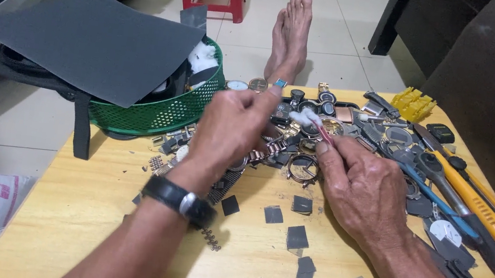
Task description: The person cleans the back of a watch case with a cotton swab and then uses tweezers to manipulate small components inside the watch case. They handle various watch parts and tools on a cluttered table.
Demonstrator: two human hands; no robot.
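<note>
The worktop (pixel 90 201) is pale wood, smooth with a faint sheen. At its 11 o'clock corner stands a green plastic mesh basket (pixel 161 111) under a matt, rough-looking dark grey sheet (pixel 93 40). Small matt grey squares (pixel 297 236) lie near 6 o'clock. Metal watch cases (pixel 305 166) glint at centre; glossy yellow and blue plastic-handled tools (pixel 477 203) lie at 3 o'clock.
</note>
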